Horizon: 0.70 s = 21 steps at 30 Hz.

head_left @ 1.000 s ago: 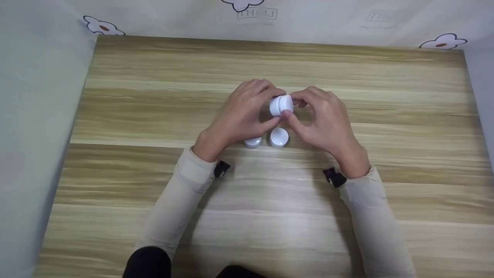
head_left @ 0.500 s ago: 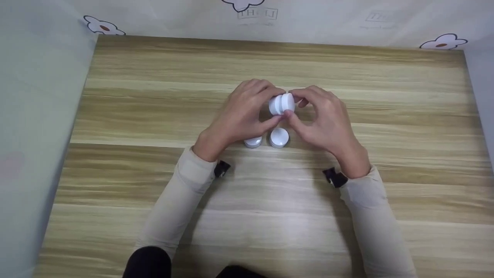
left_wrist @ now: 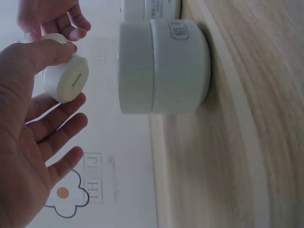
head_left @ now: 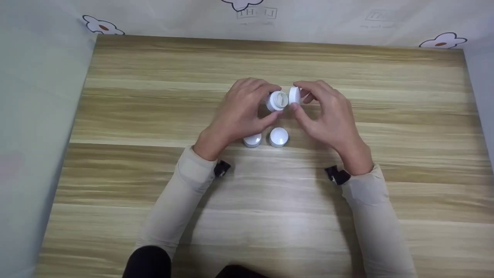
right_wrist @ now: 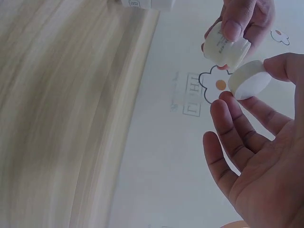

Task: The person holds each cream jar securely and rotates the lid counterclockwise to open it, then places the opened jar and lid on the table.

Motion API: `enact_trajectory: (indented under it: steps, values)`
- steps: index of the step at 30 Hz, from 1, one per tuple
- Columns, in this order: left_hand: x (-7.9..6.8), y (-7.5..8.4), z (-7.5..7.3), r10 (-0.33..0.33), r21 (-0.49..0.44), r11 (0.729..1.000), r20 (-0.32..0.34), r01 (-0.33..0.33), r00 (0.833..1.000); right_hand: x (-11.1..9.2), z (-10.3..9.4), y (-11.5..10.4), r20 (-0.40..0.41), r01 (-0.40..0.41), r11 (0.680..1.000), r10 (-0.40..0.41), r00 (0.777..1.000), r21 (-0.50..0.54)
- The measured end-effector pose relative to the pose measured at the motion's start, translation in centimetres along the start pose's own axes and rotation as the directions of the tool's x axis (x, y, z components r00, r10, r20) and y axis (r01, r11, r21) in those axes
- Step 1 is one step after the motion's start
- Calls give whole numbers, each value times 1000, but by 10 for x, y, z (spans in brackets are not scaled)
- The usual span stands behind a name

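My left hand (head_left: 244,109) pinches a small white cream jar (head_left: 274,102) between thumb and fingers, its uncovered mouth tilted toward the right. In my right hand (head_left: 326,112) is the jar's white lid (head_left: 294,95), pinched by thumb and index finger just to the right of the jar. The right wrist view shows the lid (right_wrist: 250,80) apart from the jar's threaded neck, my other right fingers spread below it. Dark print marks the jar's base (left_wrist: 74,81) in the left wrist view. Both hands are raised over the wooden table (head_left: 270,216).
Two more white jars with lids on stand near my hands: one jar (head_left: 279,137) below the held jar, another jar (head_left: 252,140) partly covered by my left hand. A pale wall sheet (head_left: 185,19) with flower prints borders the table's far edge.
The lid has come off the jar and moved right with my right hand. The jar's mouth now shows, turned toward the camera; the left hand has shifted only slightly.
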<state>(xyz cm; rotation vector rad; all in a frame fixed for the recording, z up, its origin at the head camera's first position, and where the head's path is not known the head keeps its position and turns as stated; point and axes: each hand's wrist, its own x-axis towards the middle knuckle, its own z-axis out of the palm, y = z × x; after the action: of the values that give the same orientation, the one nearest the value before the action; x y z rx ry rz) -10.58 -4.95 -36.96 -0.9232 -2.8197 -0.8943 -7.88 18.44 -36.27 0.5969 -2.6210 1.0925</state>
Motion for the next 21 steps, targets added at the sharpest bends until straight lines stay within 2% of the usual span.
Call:
enact_trajectory:
  steps: [8, 15, 21]
  values:
    - [1, 5, 0, -114, -46, 993, -41, 112, 993, 3, -1, 9, -39, -29, 999, 30, 999, 29]
    - [6, 9, 5, -148, -119, 982, -17, 145, 989, 3, -3, 18, -32, -88, 994, 90, 995, 61]
    - [4, 2, 12, -174, -175, 969, 14, 173, 985, 3, 2, 25, -20, -121, 991, 122, 992, 63]
